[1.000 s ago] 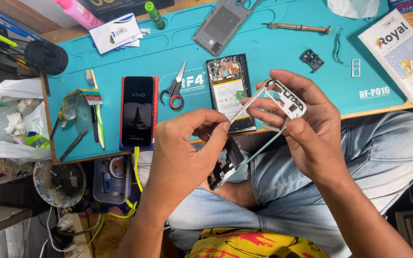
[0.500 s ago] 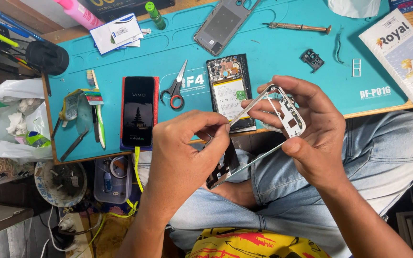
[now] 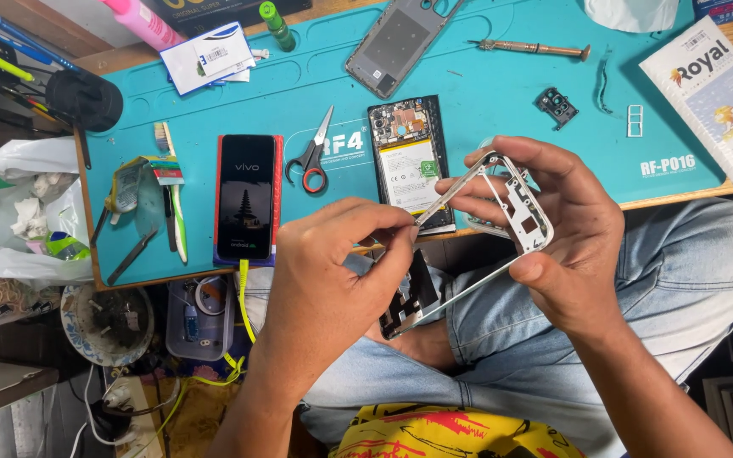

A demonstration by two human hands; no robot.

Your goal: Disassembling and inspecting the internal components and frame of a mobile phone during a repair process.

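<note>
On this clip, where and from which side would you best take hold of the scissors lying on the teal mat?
Probably by the red finger loops, coming from the mat's near edge. The scissors lie flat on the teal mat, loops toward the person and blades pointing away, with bare mat around them between the lit phone and the opened phone.

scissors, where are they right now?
Head view: the scissors lie on the teal mat, between the lit phone on their left and the opened phone.

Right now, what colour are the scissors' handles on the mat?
Red handles on the scissors, clearest in the head view.
</note>
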